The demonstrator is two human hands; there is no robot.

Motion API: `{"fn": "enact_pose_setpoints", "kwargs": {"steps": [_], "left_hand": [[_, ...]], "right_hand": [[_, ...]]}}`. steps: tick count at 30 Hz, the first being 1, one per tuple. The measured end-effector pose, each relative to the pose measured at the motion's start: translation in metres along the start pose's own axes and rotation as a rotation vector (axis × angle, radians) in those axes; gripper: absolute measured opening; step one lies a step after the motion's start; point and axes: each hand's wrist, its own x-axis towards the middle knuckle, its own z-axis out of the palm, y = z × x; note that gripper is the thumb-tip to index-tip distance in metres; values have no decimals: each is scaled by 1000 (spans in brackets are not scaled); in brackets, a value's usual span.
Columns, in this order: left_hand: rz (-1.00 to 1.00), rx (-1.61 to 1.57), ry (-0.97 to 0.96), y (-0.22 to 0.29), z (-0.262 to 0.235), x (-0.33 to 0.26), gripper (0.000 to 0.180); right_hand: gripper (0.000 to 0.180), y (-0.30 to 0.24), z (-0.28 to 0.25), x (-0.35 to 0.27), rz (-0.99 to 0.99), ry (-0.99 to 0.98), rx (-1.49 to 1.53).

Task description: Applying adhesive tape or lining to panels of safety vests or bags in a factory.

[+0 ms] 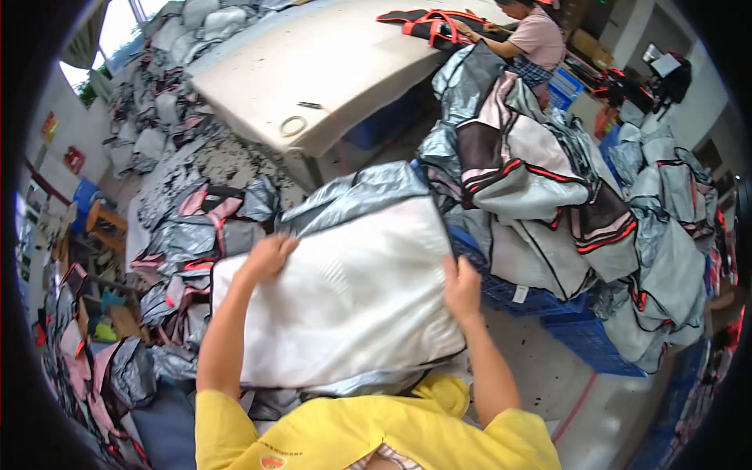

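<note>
A large white padded panel [345, 290] with black edging and silver foil along its far side is spread in front of me. It looks like part of an insulated bag. My left hand [270, 258] closes on its far edge near the left corner, fingertips partly hidden. On the opposite side, my right hand [464, 288] grips the right edge, thumb on top and fingers behind. Crumpled silver foil [368, 188] rises beyond the panel, and more shows below its near edge.
Silver, white and black bag pieces with red trim [533, 172] heap over blue crates [583, 337] at right. Similar pieces [188, 243] pile up at left. A pale worktable [313, 63] carries a tape roll [294, 125]. Another person [536, 39] handles a black-and-red bag [442, 31] there.
</note>
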Motion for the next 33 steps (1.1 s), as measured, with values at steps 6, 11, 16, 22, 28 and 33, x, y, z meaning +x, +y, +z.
{"fn": "enact_pose_setpoints", "kwargs": {"steps": [6, 11, 16, 22, 28, 33], "left_hand": [[-33, -6, 301, 19, 40, 0, 38], [26, -13, 336, 17, 40, 20, 35], [6, -22, 335, 16, 39, 30, 36], [6, 91, 194, 67, 29, -2, 69], [373, -66, -181, 122, 68, -79, 90], [330, -90, -61, 114, 91, -75, 92]], "right_hand": [[45, -4, -8, -15, 173, -59, 38], [45, -1, 3, -13, 250, -29, 104], [43, 9, 10, -11, 312, -52, 99], [38, 14, 20, -5, 293, -74, 62], [36, 38, 9, -7, 311, -42, -10], [48, 93, 13, 19, 218, -131, 63]]}}
